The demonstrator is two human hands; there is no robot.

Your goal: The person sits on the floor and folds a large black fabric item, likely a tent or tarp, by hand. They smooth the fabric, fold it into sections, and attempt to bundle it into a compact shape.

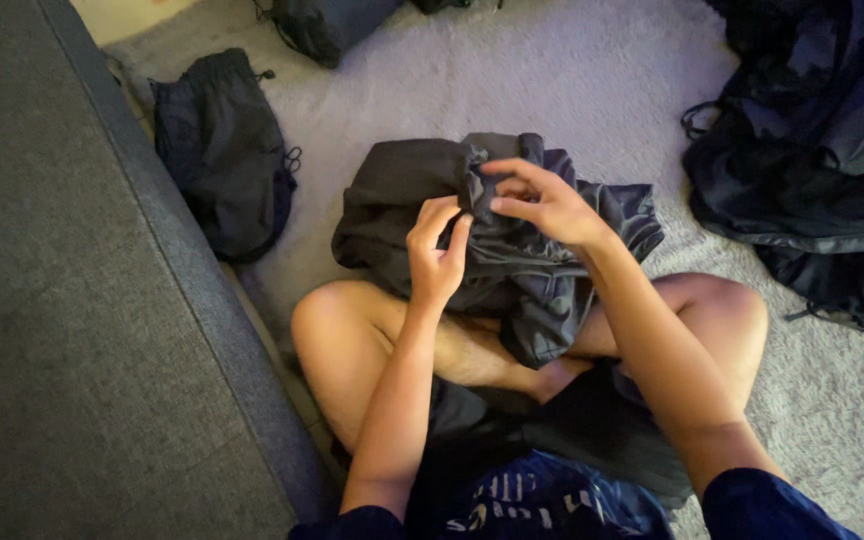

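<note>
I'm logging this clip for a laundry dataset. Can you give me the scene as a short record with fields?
Setting: person sitting cross-legged on a pale carpet, beside a grey sofa
Left hand: pinching the dark garment on the lap
Right hand: gripping a bunched fold of the same garment
Nearby left: folded dark shorts on the carpet
Nearby right: heap of dark clothes

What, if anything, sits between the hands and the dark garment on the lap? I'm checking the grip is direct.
Nothing visible does. The left hand and right hand both pinch the bunched top of the dark garment directly, fingers on the fabric, over the crossed legs.
</note>
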